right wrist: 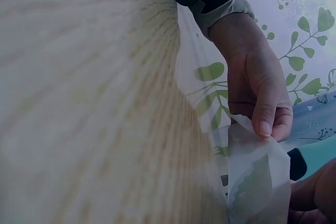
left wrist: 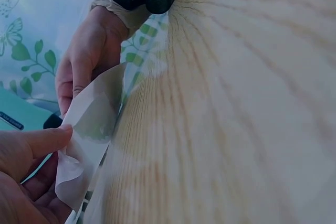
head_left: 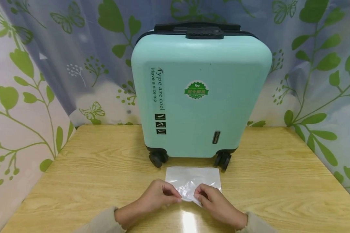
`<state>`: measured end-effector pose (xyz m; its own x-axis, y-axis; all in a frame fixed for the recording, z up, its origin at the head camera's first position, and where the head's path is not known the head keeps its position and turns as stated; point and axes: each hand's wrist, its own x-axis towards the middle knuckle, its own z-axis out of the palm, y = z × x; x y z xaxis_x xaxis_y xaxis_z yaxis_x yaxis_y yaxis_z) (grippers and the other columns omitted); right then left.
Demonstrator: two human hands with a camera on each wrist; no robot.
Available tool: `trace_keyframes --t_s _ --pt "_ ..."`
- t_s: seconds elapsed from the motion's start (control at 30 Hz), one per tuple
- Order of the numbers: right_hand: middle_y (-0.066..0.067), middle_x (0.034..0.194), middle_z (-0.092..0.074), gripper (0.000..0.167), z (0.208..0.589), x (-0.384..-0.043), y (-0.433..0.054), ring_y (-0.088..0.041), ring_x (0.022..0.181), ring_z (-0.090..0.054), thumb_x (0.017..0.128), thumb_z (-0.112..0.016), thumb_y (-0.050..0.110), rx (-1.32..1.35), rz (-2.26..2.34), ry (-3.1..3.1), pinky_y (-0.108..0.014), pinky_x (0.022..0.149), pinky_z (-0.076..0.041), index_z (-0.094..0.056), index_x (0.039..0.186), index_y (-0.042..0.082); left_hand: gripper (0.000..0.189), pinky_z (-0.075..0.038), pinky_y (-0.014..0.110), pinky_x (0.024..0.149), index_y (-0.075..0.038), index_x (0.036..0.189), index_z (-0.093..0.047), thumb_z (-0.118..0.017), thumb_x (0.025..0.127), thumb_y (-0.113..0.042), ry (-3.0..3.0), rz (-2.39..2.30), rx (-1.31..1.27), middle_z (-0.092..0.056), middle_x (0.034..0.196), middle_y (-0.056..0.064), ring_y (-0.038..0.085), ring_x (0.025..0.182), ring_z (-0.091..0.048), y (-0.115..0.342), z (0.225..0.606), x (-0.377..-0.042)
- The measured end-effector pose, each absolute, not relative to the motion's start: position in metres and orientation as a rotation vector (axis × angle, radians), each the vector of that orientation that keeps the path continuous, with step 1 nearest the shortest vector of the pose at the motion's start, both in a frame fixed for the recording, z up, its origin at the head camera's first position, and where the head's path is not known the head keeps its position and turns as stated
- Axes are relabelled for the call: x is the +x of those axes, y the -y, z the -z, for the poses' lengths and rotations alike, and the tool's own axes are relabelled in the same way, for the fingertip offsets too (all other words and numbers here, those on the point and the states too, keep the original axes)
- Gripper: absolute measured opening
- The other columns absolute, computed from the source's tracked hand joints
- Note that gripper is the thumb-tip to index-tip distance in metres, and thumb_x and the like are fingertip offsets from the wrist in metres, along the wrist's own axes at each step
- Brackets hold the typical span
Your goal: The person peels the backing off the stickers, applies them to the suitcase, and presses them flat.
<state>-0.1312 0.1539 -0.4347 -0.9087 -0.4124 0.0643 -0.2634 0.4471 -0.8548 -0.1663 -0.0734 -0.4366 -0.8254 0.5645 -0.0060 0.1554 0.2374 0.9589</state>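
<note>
The fingers point(head_left: 172, 189) of the left hand point(head_left: 155, 196) are together, pinching the near edge of a white plastic sheet point(head_left: 192, 175) between thumb and forefinger, toward its left corner. The right hand point(head_left: 215, 201) likewise clamps that edge between thumb and curled forefinger, farther to the right, where a small flap of the material folds down below the fingertips. The two hands are apart, with a glossy, wrinkled stretch of the sheet between them. The sheet is on the bench point(head_left: 90, 168), directly in front of an upright mint-green suitcase point(head_left: 189, 119); its far edge lies flat near the two black front wheels, the left one point(head_left: 158, 158) and the right one point(head_left: 223, 159), while its near edge is lifted in the fingers. In the left wrist view the material looks thin and translucent, bent upward, with a curled flap beside the left thumb. Whether it has one layer or two cannot be told. The suitcase carries a round green-and-white sticker point(head_left: 196, 90), black lettering point(head_left: 157, 89) running down its left side, and a small dark badge point(head_left: 216, 137) low on the right. A leaf-patterned backdrop point(head_left: 102, 58) hangs behind the bench, and a light beige sleeve point(head_left: 103, 221) covers the left forearm.
</note>
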Motion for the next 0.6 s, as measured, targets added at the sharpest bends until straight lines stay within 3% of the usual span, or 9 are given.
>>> trace_keyframes --t_s 0.6 --pt "0.006 0.065 -0.044 0.014 0.4356 -0.1320 -0.1554 0.000 0.055 -0.039 0.098 -0.052 0.015 -0.582 1.438 -2.526 -0.020 0.053 -0.037 -0.056 0.087 0.007 0.005 -0.045 0.015 0.052 -0.003 0.074 -0.073 -0.076 0.077 -0.005 -2.178 -1.569 0.769 -0.071 0.073 0.006 0.001 0.060 -0.056 0.0726 0.4383 -0.1674"
